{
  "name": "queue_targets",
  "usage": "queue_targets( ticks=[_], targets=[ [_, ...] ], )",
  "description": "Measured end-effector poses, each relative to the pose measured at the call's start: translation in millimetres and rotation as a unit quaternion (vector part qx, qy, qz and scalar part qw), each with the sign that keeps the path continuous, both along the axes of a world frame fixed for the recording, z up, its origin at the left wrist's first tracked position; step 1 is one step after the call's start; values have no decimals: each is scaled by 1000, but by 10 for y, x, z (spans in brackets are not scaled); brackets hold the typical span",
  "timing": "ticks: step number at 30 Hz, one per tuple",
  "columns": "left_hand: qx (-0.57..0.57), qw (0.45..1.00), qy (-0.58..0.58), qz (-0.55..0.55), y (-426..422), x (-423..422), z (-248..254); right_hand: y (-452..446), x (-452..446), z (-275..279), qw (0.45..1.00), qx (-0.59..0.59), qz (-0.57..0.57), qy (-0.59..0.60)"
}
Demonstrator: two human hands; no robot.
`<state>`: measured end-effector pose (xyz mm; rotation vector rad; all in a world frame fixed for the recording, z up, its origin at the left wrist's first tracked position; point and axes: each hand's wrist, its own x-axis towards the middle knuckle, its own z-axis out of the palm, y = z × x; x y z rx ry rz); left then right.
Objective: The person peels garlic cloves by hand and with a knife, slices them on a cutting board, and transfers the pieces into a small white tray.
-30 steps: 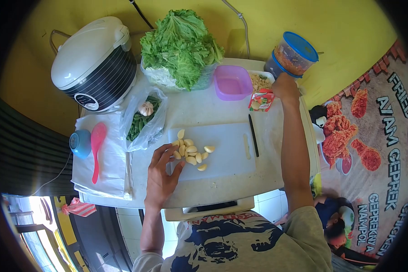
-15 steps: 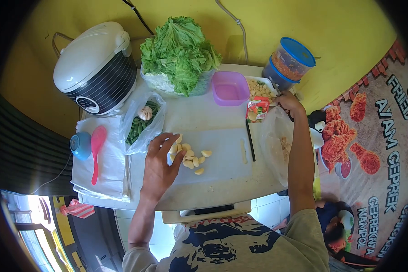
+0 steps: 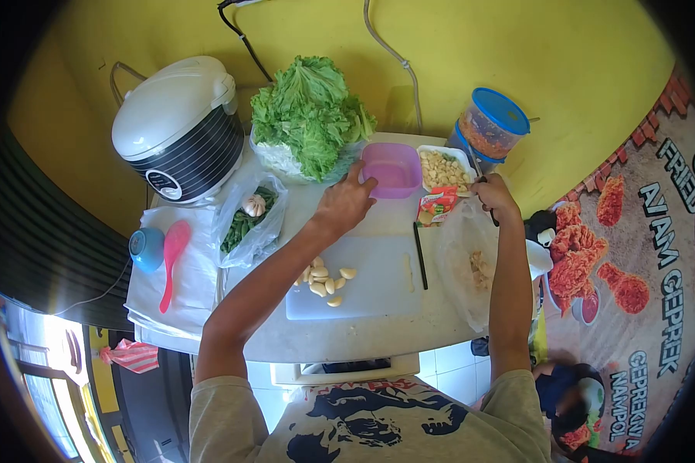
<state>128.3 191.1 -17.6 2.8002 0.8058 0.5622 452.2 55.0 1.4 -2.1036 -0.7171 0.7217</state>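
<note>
My left hand (image 3: 347, 202) reaches across to the left edge of a purple plastic container (image 3: 398, 187), its thumb and fingers at the rim. In my right hand (image 3: 496, 194) is a knife (image 3: 472, 157), its blade pointing up and away beside the white tray of chopped pale pieces (image 3: 443, 168). Peeled garlic cloves (image 3: 318, 288) lie on the translucent cutting board (image 3: 378, 301), partly behind my left forearm. A red seasoning packet (image 3: 437, 205) lies just in front of the tray. Below my right hand is a clear plastic bag (image 3: 459, 258) with pale scraps inside.
A rice cooker (image 3: 181, 127) and a tub of lettuce (image 3: 309, 116) stand at the back. Nearer left are a bag of green vegetables (image 3: 243, 224) with a garlic bulb, a pink rice spoon (image 3: 176, 255) and a blue cup (image 3: 145, 248). Stacked blue-lidded containers (image 3: 493, 123) stand at back right.
My left hand has left the garlic cloves and moved forward and right to the purple container. My right hand stays near the tray, with the knife blade now showing. The view has shifted slightly.
</note>
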Motion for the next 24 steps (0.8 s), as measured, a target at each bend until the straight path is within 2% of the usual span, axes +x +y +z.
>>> queue_targets(
  ticks=[3,6,12,19,21,24],
  targets=[
    [13,999,-12,-26,148,6,-160,-59,-70,116,1000,23,-1,8],
    [19,996,-28,-77,62,-142,-141,-106,-183,249,999,28,0,-20],
    [20,995,-16,-98,-165,-540,-19,-80,-328,411,997,70,24,2],
    [-2,998,24,-63,-133,-1177,92,-37,-651,649,995,71,48,51],
    [17,999,-22,-29,-155,-1300,115,-19,-742,654,995,63,56,58],
    [22,999,-24,1,-202,-1389,178,-23,-901,572,985,84,81,125]
  ],
)
